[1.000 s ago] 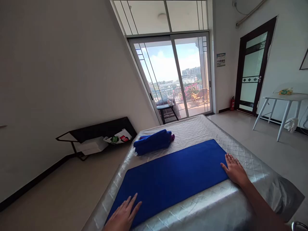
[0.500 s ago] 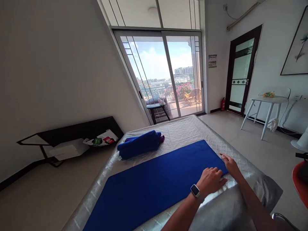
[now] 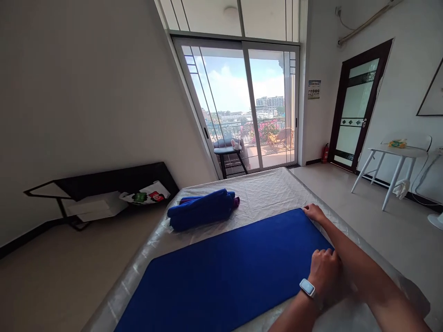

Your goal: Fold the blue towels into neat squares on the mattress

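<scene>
A large blue towel [image 3: 224, 267] lies spread flat on the plastic-covered mattress [image 3: 266, 186]. My right hand [image 3: 314, 213] is closed at the towel's far right corner, fingertips pinching its edge. Nearer to me, my left hand [image 3: 324, 267], with a white watch [image 3: 307, 287] at the wrist, is curled over the near right corner, and its fingertips are partly hidden. A pile of loosely folded blue cloths [image 3: 202, 212], with a purple one among them, rests on the mattress beyond the towel.
On the left a low black rack [image 3: 117, 182] holds a white box [image 3: 98, 206] and a printed bag [image 3: 148, 193]. A black stool [image 3: 228, 151] stands by the sliding glass door [image 3: 221, 110]. Towards the right are a white chair [image 3: 398, 152] and a fire extinguisher [image 3: 325, 153].
My right hand has moved away from me to the towel's far corner and closed there. My left hand has shifted right to the near corner and curled its fingers. The view has turned slightly.
</scene>
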### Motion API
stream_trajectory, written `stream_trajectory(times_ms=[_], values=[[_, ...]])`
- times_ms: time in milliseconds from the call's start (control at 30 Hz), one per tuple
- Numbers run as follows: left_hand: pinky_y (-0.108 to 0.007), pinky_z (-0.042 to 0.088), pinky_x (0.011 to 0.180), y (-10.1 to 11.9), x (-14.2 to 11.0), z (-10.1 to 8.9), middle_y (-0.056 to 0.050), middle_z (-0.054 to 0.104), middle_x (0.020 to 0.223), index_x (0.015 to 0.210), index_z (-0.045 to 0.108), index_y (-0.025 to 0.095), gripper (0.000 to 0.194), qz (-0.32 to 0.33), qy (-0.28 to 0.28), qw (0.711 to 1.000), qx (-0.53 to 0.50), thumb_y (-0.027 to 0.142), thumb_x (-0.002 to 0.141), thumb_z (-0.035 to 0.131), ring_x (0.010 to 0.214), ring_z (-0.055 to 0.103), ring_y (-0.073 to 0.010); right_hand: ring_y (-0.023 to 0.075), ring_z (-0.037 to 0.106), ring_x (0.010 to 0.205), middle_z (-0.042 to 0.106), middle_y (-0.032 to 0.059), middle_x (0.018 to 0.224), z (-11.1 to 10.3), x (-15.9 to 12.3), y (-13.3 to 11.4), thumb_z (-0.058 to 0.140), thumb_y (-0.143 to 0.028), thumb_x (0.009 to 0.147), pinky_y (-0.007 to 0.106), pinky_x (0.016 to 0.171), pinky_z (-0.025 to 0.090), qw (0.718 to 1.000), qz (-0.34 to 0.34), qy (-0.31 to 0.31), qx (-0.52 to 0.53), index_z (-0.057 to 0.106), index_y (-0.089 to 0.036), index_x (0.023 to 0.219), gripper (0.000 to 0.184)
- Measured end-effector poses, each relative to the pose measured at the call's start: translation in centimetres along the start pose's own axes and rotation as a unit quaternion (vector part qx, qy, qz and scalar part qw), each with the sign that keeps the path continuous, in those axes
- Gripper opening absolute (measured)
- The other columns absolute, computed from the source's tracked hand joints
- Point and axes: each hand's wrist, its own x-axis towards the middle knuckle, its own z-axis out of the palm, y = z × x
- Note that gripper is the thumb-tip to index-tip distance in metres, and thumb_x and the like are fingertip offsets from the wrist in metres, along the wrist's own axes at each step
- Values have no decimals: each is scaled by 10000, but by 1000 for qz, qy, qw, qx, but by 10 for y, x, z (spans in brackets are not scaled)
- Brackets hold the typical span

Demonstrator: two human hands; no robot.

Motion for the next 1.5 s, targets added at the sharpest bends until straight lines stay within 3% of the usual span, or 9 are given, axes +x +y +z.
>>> stream_trajectory(times_ms=[233, 500, 600, 733, 933, 1133, 1300, 1367, 1500], values=[[-335, 425, 542, -5, 18, 12, -174, 741, 827, 880, 729, 157, 183, -10, 8, 999, -31, 268, 840, 590, 735, 713, -308, 263, 695, 1028, 767, 129, 1040, 11, 29, -14, 624, -254, 859, 280, 808, 499, 998, 6, -26, -57, 791, -166, 960, 214], [-288, 247, 397, 10, 17, 2, -69, 624, 568, 843, 717, 202, 248, 85, 85, 982, -147, 379, 884, 549, 423, 496, -163, 259, 709, 919, 765, 65, 789, -16, 43, -16, 735, -229, 802, 281, 778, 517, 997, 2, -40, -61, 763, -178, 740, 85], [-284, 264, 400, 18, 10, -8, -59, 622, 574, 851, 707, 208, 223, 102, 119, 970, -186, 371, 900, 562, 419, 471, -145, 263, 692, 948, 754, 80, 839, -37, 43, -19, 755, -211, 814, 317, 837, 527, 997, 12, -54, -59, 735, -160, 741, 91], [-278, 378, 449, 22, -3, -29, -69, 665, 614, 814, 694, 216, 155, 79, 161, 953, -244, 348, 869, 635, 478, 544, -159, 225, 656, 1003, 674, 66, 1146, -65, 36, -29, 661, -358, 938, 410, 872, 560, 994, 34, -95, -32, 664, -155, 1116, 270], [-230, 516, 605, -11, -63, -80, -3, 731, 699, 811, 663, 202, 84, -61, 267, 891, -362, 173, 733, 673, 628, 679, -149, 208, 650, 1003, 638, 73, 1203, -74, 19, -82, 602, -377, 978, 412, 846, 570, 988, -4, -145, 58, 605, -167, 1229, 328], [-241, 553, 602, -89, -193, -116, -1, 733, 636, 789, 629, 208, 162, -239, 380, 753, -481, 336, 719, 700, 620, 724, -178, 103, 641, 602, 683, 15, 662, -11, -6, -204, 611, -156, 910, 241, 683, 574, 956, -176, -158, 173, 748, -102, 922, 148], [-296, 601, 669, -139, -323, -131, 1, 746, 634, 986, 652, 201, 450, -369, 530, 634, -426, 492, 661, 760, 640, 744, -218, 122, 708, 727, 744, 21, 792, 72, -48, -328, 550, -99, 907, 236, 760, 582, 909, -319, -173, 203, 761, -142, 979, 227], [-307, 602, 674, -155, -368, -135, 1, 753, 649, 995, 660, 203, 500, -422, 536, 621, -386, 545, 644, 758, 661, 747, -231, 149, 717, 839, 756, 34, 880, 106, -68, -370, 574, -85, 885, 265, 836, 564, 895, -367, -174, 186, 754, -138, 1036, 242], [-372, 584, 646, -187, -425, -131, -37, 757, 653, 879, 684, 207, 525, -535, 432, 668, -284, 649, 596, 669, 685, 740, -300, 245, 680, 1057, 756, 56, 1047, 173, -107, -418, 627, -54, 799, 332, 962, 514, 884, -419, -182, 96, 782, -187, 951, 254]])
